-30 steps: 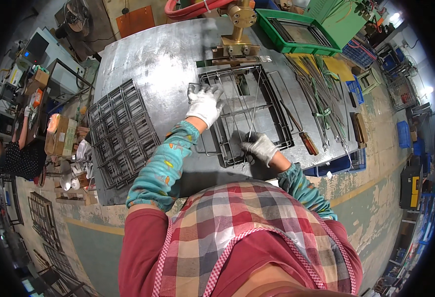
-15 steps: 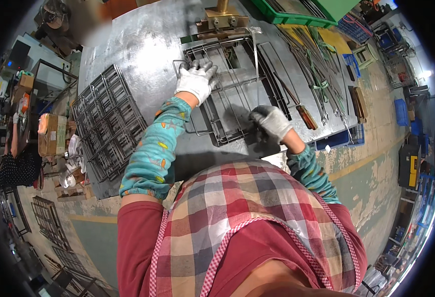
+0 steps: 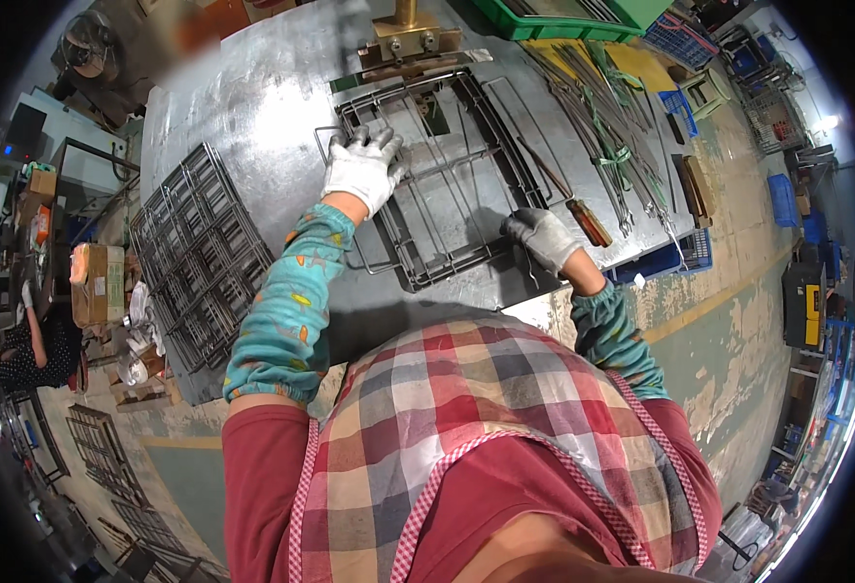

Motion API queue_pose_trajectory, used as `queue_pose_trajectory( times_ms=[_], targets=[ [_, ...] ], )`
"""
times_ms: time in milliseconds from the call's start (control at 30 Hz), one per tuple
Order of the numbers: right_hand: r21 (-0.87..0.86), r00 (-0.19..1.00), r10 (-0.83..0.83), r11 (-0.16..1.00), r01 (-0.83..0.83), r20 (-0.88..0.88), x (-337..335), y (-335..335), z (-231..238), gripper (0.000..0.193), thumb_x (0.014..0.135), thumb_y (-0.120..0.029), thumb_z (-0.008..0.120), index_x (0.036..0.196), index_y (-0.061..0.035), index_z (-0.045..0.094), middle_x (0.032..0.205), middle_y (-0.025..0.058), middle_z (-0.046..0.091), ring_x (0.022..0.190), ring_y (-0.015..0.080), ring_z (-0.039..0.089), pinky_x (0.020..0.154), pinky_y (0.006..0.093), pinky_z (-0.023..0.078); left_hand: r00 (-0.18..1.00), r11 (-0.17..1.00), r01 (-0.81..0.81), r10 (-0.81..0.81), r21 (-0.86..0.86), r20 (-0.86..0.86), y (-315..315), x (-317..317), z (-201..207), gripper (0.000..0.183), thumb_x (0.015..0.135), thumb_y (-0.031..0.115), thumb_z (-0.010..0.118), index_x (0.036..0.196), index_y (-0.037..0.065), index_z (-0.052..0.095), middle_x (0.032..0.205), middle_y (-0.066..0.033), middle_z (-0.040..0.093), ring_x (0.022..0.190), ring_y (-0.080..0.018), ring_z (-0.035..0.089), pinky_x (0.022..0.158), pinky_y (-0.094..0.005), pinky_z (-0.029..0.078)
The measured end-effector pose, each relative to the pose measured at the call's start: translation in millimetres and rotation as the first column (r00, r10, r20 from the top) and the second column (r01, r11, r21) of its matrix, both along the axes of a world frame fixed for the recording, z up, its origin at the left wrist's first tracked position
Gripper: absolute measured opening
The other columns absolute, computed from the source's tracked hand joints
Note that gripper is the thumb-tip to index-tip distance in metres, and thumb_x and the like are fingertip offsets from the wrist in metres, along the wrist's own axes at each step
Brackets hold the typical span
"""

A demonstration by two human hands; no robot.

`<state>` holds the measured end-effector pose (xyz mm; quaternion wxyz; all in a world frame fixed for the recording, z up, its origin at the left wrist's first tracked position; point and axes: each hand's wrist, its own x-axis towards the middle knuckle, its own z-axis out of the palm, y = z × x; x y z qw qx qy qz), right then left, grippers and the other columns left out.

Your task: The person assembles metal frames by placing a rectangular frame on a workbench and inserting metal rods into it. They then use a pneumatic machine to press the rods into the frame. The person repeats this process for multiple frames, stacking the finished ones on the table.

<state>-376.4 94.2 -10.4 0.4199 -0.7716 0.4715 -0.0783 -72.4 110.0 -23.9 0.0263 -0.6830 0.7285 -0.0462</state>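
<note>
A dark wire rack [image 3: 447, 260] with a rectangular frame and thin cross wires lies flat on the metal table in front of me. My left hand [image 3: 362, 167], in a white glove with grey fingertips, rests on its left side with fingers spread. At the near right corner of the rack is my right hand [image 3: 544, 240], gloved too, with its fingers curled in. A short thin strip shows below those fingers; what they hold is otherwise hidden. A tool with a brown-orange handle [image 3: 590, 222], like a screwdriver, lies just right of the rack.
A brass-coloured fixture [image 3: 416, 41] stands beyond the rack. Stacked wire grids [image 3: 199, 253] lie on the table's left. To the right are thin metal rods [image 3: 597, 126] with green ties and a green crate [image 3: 554, 27]. Another person [image 3: 38, 335] is far left.
The long, thin, light strip between the fixture and my right hand no longer shows there. My right hand sits slightly lower relative to the rack. The whole view has shifted a little.
</note>
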Motion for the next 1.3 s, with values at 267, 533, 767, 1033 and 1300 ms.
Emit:
queue_pose_trajectory(
  times_ms=[267,533,767,1033,1300],
  targets=[
    [0.044,0.998,-0.026,0.999,0.024,0.048,27,-30,9,0.028,0.088,-0.028,0.053,0.087,-0.0031,0.065,0.069,0.0152,0.062,0.062,0.0259,0.062,0.058,0.0356,0.047,0.996,0.989,-0.047,0.057,0.137,-0.074,-8,-12,25,0.056,0.09,0.049,0.038,0.136,0.018,0.038,0.145,-0.0024,0.031,0.134,-0.0253,0.027,0.106,-0.0523,0.018],
    [-0.126,0.976,-0.055,0.992,0.028,-0.212,42,-46,-1,0.032,0.086,-0.034,0.051,0.092,-0.0074,0.067,0.09,0.02,0.063,0.086,0.0382,0.06,0.077,0.0442,0.048,0.988,0.99,0.023,-0.002,0.136,-0.154,-29,-51,37,0.056,0.09,0.05,0.038,0.137,0.02,0.036,0.145,-0.0033,0.031,0.134,-0.0267,0.026,0.107,-0.0554,0.016],
    [-0.169,0.923,0.012,0.982,-0.083,-0.385,48,-50,12,0.03,0.085,-0.031,0.051,0.092,-0.0058,0.067,0.094,0.0199,0.064,0.09,0.0372,0.06,0.08,0.0435,0.048,0.976,0.995,0.097,-0.091,0.019,-0.2,-59,-67,17,0.055,0.088,0.044,0.045,0.137,0.02,0.036,0.143,-0.0046,0.034,0.132,-0.03,0.029,0.104,-0.0572,0.019],
    [-0.259,0.83,-0.023,0.955,-0.147,-0.558,65,-45,7,0.025,0.082,-0.018,0.05,0.091,-0.0037,0.068,0.093,0.0217,0.064,0.09,0.0346,0.063,0.077,0.042,0.051,0.966,0.993,0.093,-0.109,-0.079,-0.233,-68,-61,-13,0.054,0.09,0.04,0.044,0.138,0.019,0.034,0.146,-0.0036,0.029,0.132,-0.0289,0.029,0.104,-0.0544,0.021],
    [-0.236,0.825,-0.002,0.959,-0.16,-0.565,59,-58,3,0.029,0.086,-0.029,0.051,0.1,-0.0073,0.063,0.093,0.0202,0.064,0.09,0.0356,0.061,0.076,0.0433,0.049,0.97,0.996,0.048,-0.064,-0.074,-0.236,-72,-64,-21,0.05,0.092,0.041,0.038,0.137,0.02,0.037,0.144,-0.0017,0.033,0.131,-0.0245,0.031,0.103,-0.0513,0.025]
  ],
)
